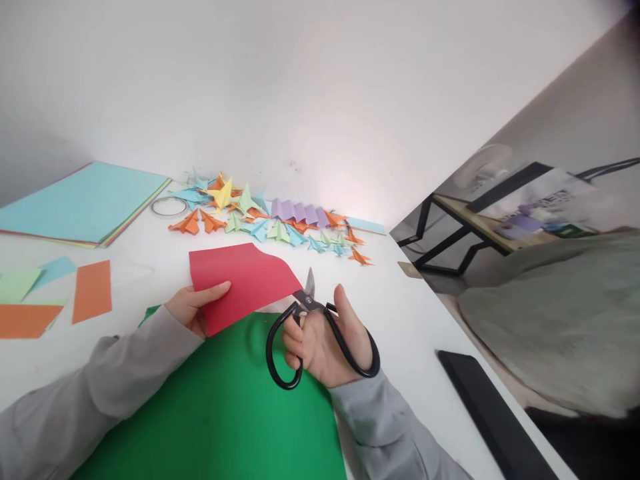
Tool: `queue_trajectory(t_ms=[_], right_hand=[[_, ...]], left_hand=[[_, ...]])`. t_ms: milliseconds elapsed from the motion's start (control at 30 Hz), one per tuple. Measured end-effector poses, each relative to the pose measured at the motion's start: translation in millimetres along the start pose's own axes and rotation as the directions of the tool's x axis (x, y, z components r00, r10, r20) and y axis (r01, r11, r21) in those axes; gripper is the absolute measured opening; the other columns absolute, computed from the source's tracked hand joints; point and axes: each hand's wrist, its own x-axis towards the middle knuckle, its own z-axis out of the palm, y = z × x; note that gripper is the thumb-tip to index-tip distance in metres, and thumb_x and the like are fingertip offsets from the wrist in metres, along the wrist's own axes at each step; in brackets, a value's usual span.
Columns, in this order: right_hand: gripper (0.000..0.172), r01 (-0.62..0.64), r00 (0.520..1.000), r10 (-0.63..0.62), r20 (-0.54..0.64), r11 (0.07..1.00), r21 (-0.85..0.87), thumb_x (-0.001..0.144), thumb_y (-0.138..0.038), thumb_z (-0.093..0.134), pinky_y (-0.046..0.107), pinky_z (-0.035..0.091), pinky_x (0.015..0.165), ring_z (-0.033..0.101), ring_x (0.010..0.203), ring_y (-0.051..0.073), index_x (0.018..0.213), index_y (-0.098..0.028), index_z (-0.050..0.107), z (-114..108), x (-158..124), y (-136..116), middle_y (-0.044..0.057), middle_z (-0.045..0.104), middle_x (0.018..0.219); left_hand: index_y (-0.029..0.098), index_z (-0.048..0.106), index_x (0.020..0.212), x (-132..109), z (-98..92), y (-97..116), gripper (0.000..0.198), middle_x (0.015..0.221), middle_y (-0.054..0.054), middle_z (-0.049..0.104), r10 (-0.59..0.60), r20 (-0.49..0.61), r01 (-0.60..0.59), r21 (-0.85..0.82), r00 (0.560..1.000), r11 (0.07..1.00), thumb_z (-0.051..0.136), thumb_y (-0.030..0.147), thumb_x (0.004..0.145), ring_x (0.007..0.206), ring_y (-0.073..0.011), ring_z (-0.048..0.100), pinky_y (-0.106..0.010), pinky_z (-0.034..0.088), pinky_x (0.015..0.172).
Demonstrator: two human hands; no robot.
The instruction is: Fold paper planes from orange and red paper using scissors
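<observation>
My left hand [195, 308] pinches the lower left part of a red sheet of paper [250, 280], thumb on top and fingers beneath. In my right hand [327, 343] is a pair of black-handled scissors [309, 301], with the thumb through one loop and fingers at the other. The blades stand apart, one pointing up, and they meet the right corner of the red sheet. That sheet is held above the table, over the far edge of a large green sheet of paper [225, 400], and its far right edge curves.
Along the wall lie several folded paper shapes [245, 200] and a purple pleated strip [300, 212]. A roll of tape [169, 207] is beside a stack of coloured sheets [85, 200]. Orange paper pieces [93, 291] lie left; a black flat bar [493, 410] is near the right edge.
</observation>
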Motion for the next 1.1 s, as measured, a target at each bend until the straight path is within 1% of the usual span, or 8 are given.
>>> queue_trajectory(t_ms=[67,167,333,467,600,800,1000,1100], right_hand=[[0.071,0.011,1.0,-0.01,0.006,1.0,-0.013,0.081,-0.075,0.02,0.028,0.042,0.054,0.047,0.055,0.012,0.076,-0.014,0.056,0.2,-0.2,-1.2,0.002,0.053,0.067],[0.067,0.011,1.0,-0.011,-0.003,1.0,-0.015,0.084,-0.072,0.016,0.03,0.042,0.054,0.049,0.054,0.014,0.086,-0.017,0.054,0.7,0.0,-1.7,0.001,0.055,0.067],[0.067,0.003,1.0,-0.004,-0.025,1.0,-0.029,0.086,-0.068,0.009,0.03,0.043,0.053,0.05,0.052,0.014,0.095,-0.018,0.052,2.6,0.5,-1.9,0.002,0.056,0.065],[0.059,0.009,1.0,-0.01,-0.015,0.998,-0.057,0.086,-0.068,0.014,0.03,0.043,0.054,0.051,0.052,0.014,0.103,-0.024,0.05,3.8,0.3,-0.7,0.0,0.057,0.065],[0.053,0.009,1.0,-0.007,0.025,0.998,-0.07,0.087,-0.066,0.016,0.03,0.044,0.054,0.052,0.052,0.014,0.109,-0.029,0.046,3.6,0.3,0.5,0.0,0.057,0.066],[0.055,-0.004,0.999,0.007,0.046,0.997,-0.083,0.086,-0.068,0.017,0.03,0.044,0.053,0.052,0.052,0.014,0.107,-0.026,0.046,1.5,0.3,0.1,-0.001,0.057,0.066],[0.06,0.02,0.996,-0.013,0.083,0.996,-0.085,0.084,-0.071,0.016,0.03,0.044,0.05,0.051,0.05,0.014,0.101,-0.023,0.047,0.5,-0.8,-0.5,0.0,0.056,0.066],[0.059,0.034,0.995,-0.026,0.093,0.995,-0.09,0.084,-0.071,0.018,0.03,0.043,0.049,0.05,0.048,0.013,0.1,-0.022,0.047,3.6,-1.6,0.5,0.0,0.055,0.066]], left_hand=[[0.009,0.066,0.103,2.1,-2.3,0.8,0.03,0.077,-0.011,0.074,0.014,0.013,-0.015,0.038,1.0,0.999,0.065,0.006,0.073,0.066,-0.0262,0.071,-0.031,0.06,0.06],[0.01,0.067,0.102,2.9,-3.1,1.9,0.033,0.078,-0.012,0.074,-0.014,0.01,0.013,0.054,1.0,0.998,0.068,0.005,0.069,0.064,-0.0279,0.07,-0.032,0.059,0.057],[0.013,0.066,0.105,-1.8,4.3,2.9,0.035,0.08,-0.011,0.074,-0.057,-0.028,0.057,0.004,0.998,0.998,0.06,0.002,0.072,0.072,-0.0285,0.071,-0.032,0.06,0.06],[0.011,0.067,0.099,-2.1,7.7,3.0,0.022,0.081,-0.01,0.074,-0.025,-0.086,0.019,-0.076,0.996,0.997,0.059,0.009,0.079,0.068,-0.0248,0.071,-0.03,0.061,0.058],[0.007,0.067,0.091,3.8,2.5,2.0,0.018,0.078,-0.013,0.073,-0.04,-0.112,0.035,-0.05,0.993,0.998,0.065,0.005,0.073,0.066,-0.0257,0.071,-0.031,0.061,0.057],[0.009,0.068,0.09,11.6,-4.4,0.6,0.022,0.082,-0.014,0.073,0.052,-0.137,-0.053,-0.001,0.989,0.999,0.069,0.003,0.069,0.069,-0.0288,0.071,-0.037,0.061,0.059],[0.01,0.069,0.093,9.9,-5.2,6.5,0.024,0.077,-0.014,0.073,0.055,-0.103,-0.054,0.014,0.993,0.998,0.069,0.004,0.07,0.066,-0.0302,0.07,-0.036,0.061,0.056],[0.011,0.069,0.092,7.2,-4.2,10.4,0.021,0.074,-0.012,0.073,0.076,-0.091,-0.074,0.027,0.993,0.997,0.065,0.004,0.073,0.065,-0.0286,0.071,-0.035,0.061,0.057]])
